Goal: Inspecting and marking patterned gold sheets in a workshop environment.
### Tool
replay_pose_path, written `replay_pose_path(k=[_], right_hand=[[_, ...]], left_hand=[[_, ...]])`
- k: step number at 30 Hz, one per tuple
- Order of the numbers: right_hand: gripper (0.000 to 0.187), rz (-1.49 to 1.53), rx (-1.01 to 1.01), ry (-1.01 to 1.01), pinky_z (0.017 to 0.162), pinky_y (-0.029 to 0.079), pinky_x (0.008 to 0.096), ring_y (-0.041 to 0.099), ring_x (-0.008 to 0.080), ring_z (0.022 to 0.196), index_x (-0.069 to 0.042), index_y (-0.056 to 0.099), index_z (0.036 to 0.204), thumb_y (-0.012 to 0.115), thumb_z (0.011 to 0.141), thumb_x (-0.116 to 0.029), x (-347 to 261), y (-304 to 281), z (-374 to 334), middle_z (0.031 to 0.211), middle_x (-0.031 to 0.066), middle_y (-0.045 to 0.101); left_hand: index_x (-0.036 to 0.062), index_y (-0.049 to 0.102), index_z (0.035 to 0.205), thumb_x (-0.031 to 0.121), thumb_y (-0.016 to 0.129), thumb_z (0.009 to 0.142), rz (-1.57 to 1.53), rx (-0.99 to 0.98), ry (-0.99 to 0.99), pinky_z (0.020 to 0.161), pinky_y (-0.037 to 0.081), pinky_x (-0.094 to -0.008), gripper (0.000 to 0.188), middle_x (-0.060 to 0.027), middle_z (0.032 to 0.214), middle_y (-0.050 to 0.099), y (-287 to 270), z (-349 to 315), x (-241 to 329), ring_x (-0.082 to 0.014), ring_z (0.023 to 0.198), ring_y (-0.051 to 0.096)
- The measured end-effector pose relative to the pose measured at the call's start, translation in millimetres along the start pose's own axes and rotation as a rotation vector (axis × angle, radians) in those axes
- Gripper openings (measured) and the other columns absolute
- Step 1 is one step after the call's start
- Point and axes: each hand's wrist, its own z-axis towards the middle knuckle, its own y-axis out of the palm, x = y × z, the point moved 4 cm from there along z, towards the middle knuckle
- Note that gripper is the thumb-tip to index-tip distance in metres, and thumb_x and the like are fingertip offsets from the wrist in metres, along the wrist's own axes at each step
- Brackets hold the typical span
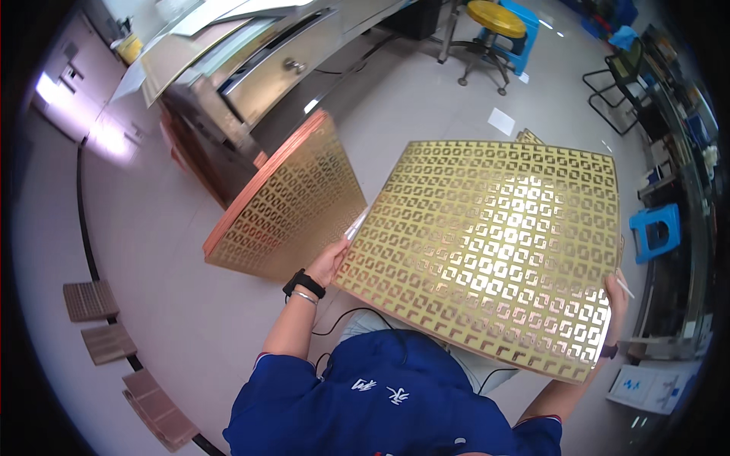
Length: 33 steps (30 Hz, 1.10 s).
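- Here, centre right of the frame: a gold patterned panel [487,251], held flat and tilted toward the viewer, catching glare.
- Left hand [328,262]: fingers closed on the panel's left edge.
- Right hand [616,300]: gripping the right edge, mostly hidden behind the panel.
- Left of centre: a stack of similar panels [285,201] leaning against a metal cabinet [258,68].

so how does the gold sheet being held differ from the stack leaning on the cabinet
The held sheet is one thin panel, gripped at its edges by the left hand and right hand; the leaning stack is many panels thick, with copper-coloured edges, untouched. The sheet glares brightly; the stack looks duller. Both carry the same repeating square pattern.
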Motion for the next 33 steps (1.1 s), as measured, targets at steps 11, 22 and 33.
replay_pose_path(k=[11, 22, 33], right_hand=[[0.031, 0.055, -0.332, 0.164, 0.082, 0.048, 0.0278, 0.060, 0.0169, 0.094, 0.006, 0.048, 0.117, 0.049, 0.087, -0.003, 76, 128, 30, 0.109, 0.0120, 0.060], [0.019, -0.016, -0.472, 0.318, 0.072, 0.048, 0.0243, 0.057, 0.0114, 0.086, 0.001, 0.049, 0.107, 0.051, 0.089, -0.004, 172, 233, -4, 0.096, 0.0070, 0.060], [0.033, -0.216, -0.878, 0.067, 0.081, 0.050, 0.0287, 0.059, 0.0197, 0.102, 0.000, 0.044, 0.121, 0.054, 0.091, -0.010, 212, 294, -72, 0.108, 0.0124, 0.059]], left_hand=[[-0.0021, 0.038, 0.128, 0.047, 0.042, 0.093, -0.778, -0.085, 0.055, 0.079, 0.054, -0.0305, 0.060, -0.0169, 0.118, 0.054, -18, -35, -85, -0.0251, 0.097, 0.059], [0.0026, 0.046, 0.122, 0.022, 0.047, 0.093, -0.807, 0.377, 0.048, 0.102, 0.036, -0.0435, 0.036, -0.0134, 0.121, 0.054, -76, -44, -145, -0.0281, 0.116, 0.049], [-0.0090, 0.054, 0.109, 0.011, 0.046, 0.091, -0.427, -0.074, 0.674, 0.090, 0.049, -0.0405, 0.028, -0.0212, 0.112, 0.058, -269, -53, -185, -0.0327, 0.105, 0.057]])
